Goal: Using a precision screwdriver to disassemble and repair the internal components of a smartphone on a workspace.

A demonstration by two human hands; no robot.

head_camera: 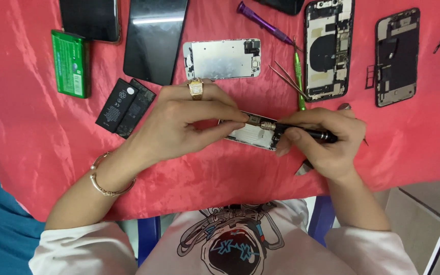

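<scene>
My left hand (pixel 184 122), with a gold ring and a bracelet on the wrist, pinches the near end of a small phone part with a metal plate (pixel 253 135) above the red cloth. My right hand (pixel 322 140) grips a black screwdriver (pixel 306 133) whose brass tip touches the top of that part beside my left fingertips. Most of the part is hidden under my fingers.
On the red cloth (pixel 36 137) lie a silver screen backplate (pixel 222 58), two open phone bodies (pixel 328 48) (pixel 396 56), dark phones (pixel 154 38), a green battery (pixel 70 63), black batteries (pixel 126 107), a purple tool (pixel 263 23), a green screwdriver (pixel 298 76) and tweezers (pixel 287 79).
</scene>
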